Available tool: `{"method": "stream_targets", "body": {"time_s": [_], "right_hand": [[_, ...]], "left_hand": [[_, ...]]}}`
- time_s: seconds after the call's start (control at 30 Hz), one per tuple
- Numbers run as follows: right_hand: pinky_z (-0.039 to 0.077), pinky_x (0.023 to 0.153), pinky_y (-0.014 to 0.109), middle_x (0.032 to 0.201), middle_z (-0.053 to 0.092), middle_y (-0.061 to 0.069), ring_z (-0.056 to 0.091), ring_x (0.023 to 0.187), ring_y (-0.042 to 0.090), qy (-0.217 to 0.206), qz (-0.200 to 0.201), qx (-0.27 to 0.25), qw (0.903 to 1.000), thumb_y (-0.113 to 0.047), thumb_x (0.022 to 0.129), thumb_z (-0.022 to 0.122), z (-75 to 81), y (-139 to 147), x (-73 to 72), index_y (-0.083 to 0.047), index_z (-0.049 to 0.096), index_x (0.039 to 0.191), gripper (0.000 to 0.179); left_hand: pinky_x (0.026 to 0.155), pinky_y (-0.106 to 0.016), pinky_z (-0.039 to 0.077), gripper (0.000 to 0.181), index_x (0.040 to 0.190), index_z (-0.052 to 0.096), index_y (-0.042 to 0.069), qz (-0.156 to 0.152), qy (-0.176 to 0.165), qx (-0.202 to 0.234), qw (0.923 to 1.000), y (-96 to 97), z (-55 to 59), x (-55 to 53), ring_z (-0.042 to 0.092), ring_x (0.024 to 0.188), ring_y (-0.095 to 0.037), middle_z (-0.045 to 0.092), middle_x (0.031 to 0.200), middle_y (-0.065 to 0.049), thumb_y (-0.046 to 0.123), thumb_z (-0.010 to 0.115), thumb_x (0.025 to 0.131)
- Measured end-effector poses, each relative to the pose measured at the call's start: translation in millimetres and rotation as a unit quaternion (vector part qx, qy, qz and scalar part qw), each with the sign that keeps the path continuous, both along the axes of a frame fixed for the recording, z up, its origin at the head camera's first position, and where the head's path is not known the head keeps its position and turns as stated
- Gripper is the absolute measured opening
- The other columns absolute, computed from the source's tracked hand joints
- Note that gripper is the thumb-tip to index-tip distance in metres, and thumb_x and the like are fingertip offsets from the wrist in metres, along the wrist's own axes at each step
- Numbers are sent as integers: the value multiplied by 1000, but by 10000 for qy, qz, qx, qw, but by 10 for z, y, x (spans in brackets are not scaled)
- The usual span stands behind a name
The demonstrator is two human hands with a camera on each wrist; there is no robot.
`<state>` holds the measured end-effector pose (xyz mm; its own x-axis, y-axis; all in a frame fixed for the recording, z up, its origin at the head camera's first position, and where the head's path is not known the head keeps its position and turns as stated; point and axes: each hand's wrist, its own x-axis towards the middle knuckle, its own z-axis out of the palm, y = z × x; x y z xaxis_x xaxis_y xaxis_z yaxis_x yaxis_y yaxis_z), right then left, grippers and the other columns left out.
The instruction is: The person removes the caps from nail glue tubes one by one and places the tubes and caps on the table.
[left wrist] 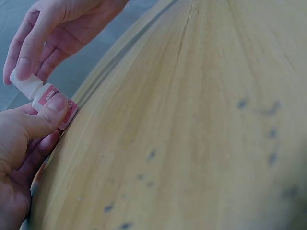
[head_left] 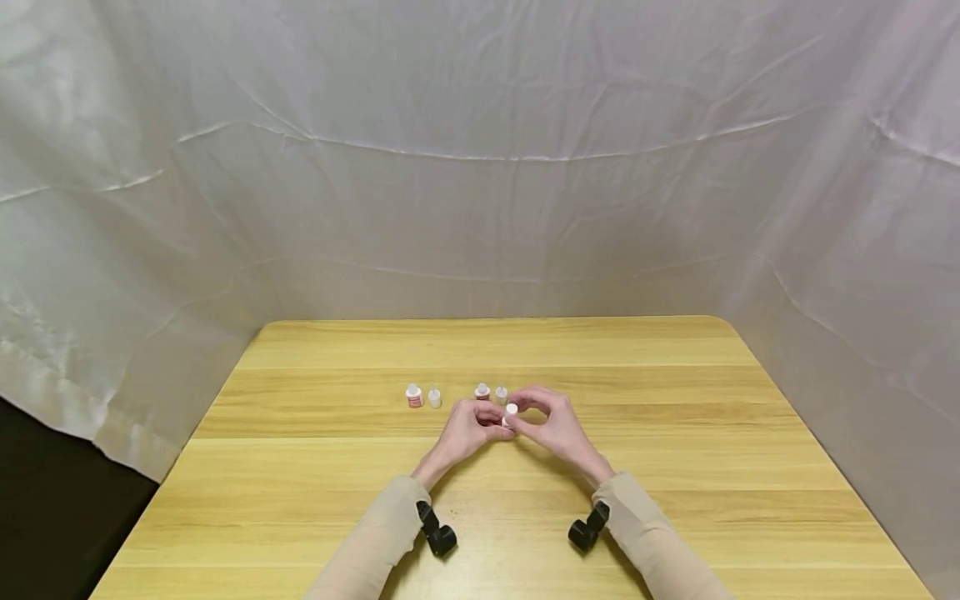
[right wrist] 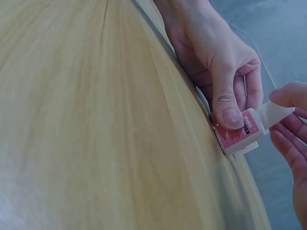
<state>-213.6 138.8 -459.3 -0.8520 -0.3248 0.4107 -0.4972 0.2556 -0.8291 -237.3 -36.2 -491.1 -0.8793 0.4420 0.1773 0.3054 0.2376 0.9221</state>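
Observation:
In front of me my left hand (head_left: pixel 465 433) holds a small white bottle (right wrist: pixel 241 134) with a red-pink label, its thumb pressed over the label. On the bottle's neck sits a white cap (left wrist: pixel 26 84), and my right hand (head_left: pixel 558 427) pinches that cap between thumb and fingers. The bottle's base is at the tabletop in the right wrist view. Just beyond my hands stand another labelled bottle (head_left: pixel 482 392) and a small white cap with a thin tip (head_left: pixel 501 396).
Farther left on the wooden table (head_left: pixel 315 475) stand one more red-labelled bottle (head_left: pixel 415 397) and a second white cap (head_left: pixel 435 398). A pale curtain (head_left: pixel 480 217) hangs behind the table and along both sides.

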Motion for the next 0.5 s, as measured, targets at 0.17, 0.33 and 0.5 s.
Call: {"method": "stream_targets", "body": {"time_s": [0.17, 0.33, 0.5], "right_hand": [[49, 81, 48, 93, 64, 16, 59, 83, 31, -104, -284, 143, 9994, -1, 72, 71, 5, -7, 4, 2, 63, 96, 26], [49, 78, 47, 90, 64, 16, 58, 81, 31, -62, -345, 113, 9993, -1, 72, 71, 4, -10, 3, 2, 64, 91, 21], [48, 84, 47, 93, 64, 18, 58, 84, 32, 32, -164, 79, 9998, 3, 73, 68, 9, -5, 5, 5, 63, 95, 23]], "left_hand": [[70, -24, 54, 24, 92, 68, 3, -6, -12, 16, 10000, -2, -3, 1, 67, 79, -27, 70, 87, -15, 5, 73, 69], [70, -24, 54, 23, 92, 68, 4, 4, -39, 2, 10000, -2, 3, 7, 67, 80, -27, 70, 87, -15, 5, 73, 70], [71, -25, 54, 24, 93, 68, 4, 32, -83, -51, 9999, -1, 18, 13, 67, 80, -26, 70, 88, -14, 6, 73, 69]]}}
